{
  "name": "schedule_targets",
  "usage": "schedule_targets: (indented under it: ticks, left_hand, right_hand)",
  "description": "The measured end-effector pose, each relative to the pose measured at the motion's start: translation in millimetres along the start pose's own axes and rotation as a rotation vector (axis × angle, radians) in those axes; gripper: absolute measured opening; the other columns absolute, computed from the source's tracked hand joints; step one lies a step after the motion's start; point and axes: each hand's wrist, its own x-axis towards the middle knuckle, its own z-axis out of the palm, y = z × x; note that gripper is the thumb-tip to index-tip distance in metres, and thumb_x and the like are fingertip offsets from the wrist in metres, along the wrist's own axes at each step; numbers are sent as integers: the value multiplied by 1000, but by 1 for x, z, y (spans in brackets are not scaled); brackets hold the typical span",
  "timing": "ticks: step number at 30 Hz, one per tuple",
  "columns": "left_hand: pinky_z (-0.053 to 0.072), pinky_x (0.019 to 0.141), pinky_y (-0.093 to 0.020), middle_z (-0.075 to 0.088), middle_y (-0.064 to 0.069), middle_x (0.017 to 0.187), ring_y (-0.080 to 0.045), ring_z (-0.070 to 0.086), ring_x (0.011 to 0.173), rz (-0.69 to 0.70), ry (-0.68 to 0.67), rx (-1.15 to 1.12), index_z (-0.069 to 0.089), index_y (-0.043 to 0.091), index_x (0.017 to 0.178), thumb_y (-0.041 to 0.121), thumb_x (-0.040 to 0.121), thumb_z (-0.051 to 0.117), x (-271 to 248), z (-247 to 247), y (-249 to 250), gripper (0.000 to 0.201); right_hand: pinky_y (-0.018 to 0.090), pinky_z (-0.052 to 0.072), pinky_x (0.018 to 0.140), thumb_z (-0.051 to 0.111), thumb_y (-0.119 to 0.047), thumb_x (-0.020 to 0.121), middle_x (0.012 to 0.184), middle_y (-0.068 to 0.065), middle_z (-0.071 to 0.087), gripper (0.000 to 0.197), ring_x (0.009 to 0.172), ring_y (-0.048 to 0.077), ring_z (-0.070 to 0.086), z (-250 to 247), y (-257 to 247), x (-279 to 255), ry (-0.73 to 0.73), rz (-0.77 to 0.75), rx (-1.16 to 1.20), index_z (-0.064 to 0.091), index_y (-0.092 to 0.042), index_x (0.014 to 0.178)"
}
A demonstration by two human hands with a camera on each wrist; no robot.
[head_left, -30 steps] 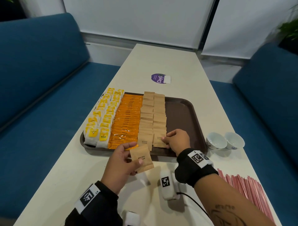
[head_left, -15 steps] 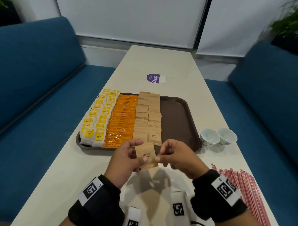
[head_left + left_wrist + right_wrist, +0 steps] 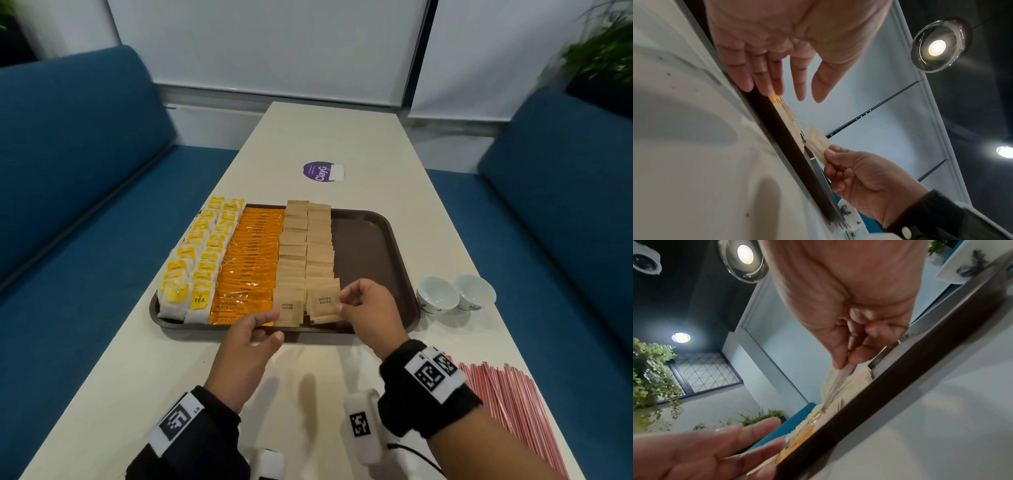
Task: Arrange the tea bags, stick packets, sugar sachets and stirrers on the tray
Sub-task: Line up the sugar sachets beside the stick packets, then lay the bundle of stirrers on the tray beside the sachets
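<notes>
The brown tray [image 3: 371, 246] in the middle of the head view already carries most items: tea bags [image 3: 200, 253] in its left columns, orange stick packets [image 3: 251, 260] next to them, then two columns of sugar sachets [image 3: 305, 246]. Its right part is bare. The red stirrers [image 3: 513, 404] lie on the table at lower right, not yet placed. The right hand [image 3: 371, 308] pinches one sachet [image 3: 323, 301] at the near end of the right column. The left hand [image 3: 245, 346] hovers with relaxed fingers, holding nothing.
</notes>
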Motion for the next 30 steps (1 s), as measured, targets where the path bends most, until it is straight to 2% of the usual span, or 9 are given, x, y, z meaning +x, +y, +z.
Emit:
schedule_targets:
  ticks: [3,9,11,15,19,20,24,27,30]
  left_hand:
    - [44,89,-29,60,0,115,-14,55,106,-14,-24,7,59,34,102,9,88,61,2,-5,-3,28]
    - [44,78,-20,62,3,110,-11,57,102,-29,-44,46,60,27,109,10,89,60,8,-10,-2,26]
    - [43,72,-18,62,5,108,-8,57,98,-36,-57,46,60,25,110,10,89,60,9,-12,1,26]
    - [42,65,-20,63,4,103,-9,58,89,-45,-118,22,61,23,106,9,90,58,6,-6,9,22]
    - [45,67,-25,65,0,98,-13,58,79,-46,-243,75,62,26,98,12,90,58,-3,17,21,17]
    - [47,68,-27,65,1,98,-14,59,79,-42,-282,103,63,27,98,14,90,58,-7,25,23,16]
    - [49,67,-23,63,3,97,-14,61,80,-62,-502,232,61,26,105,21,92,58,-24,64,31,14]
    - [48,62,-21,59,0,90,-11,58,73,-90,-649,266,58,16,108,15,92,57,-33,101,34,17]
    - [47,61,-23,58,-6,80,-14,56,68,-150,-735,265,54,9,114,13,92,57,-38,134,35,23]
  right_hand:
    - [9,40,56,64,0,84,81,-7,55,22,73,3,53,6,-1,9,4,25,-71,55,-20,79]
    - [30,51,89,68,-10,84,100,-2,60,22,96,14,59,17,0,13,-29,120,-224,54,-23,73]
    - [35,52,90,69,-11,82,101,-1,62,20,96,15,60,17,0,14,-35,144,-228,56,-24,74]
    - [34,53,85,71,-16,81,95,-2,64,15,89,13,61,7,-5,4,-30,119,-205,58,-24,77]
    - [19,45,66,72,-25,81,79,-10,55,17,72,3,53,-20,-5,-30,-3,47,-182,55,-26,80]
    - [18,43,66,72,-28,81,81,-11,54,17,72,2,51,-30,-2,-40,24,29,-205,55,-26,84]
    - [29,45,89,72,-37,79,104,-7,52,36,97,10,52,-78,22,-73,193,99,-300,57,-24,108]
    - [34,44,95,74,-41,77,117,-2,46,54,108,15,50,-119,45,-96,326,282,-270,54,-18,122]
    - [38,42,98,70,-40,81,125,5,45,48,117,22,45,-151,66,-114,376,427,-290,54,-14,118]
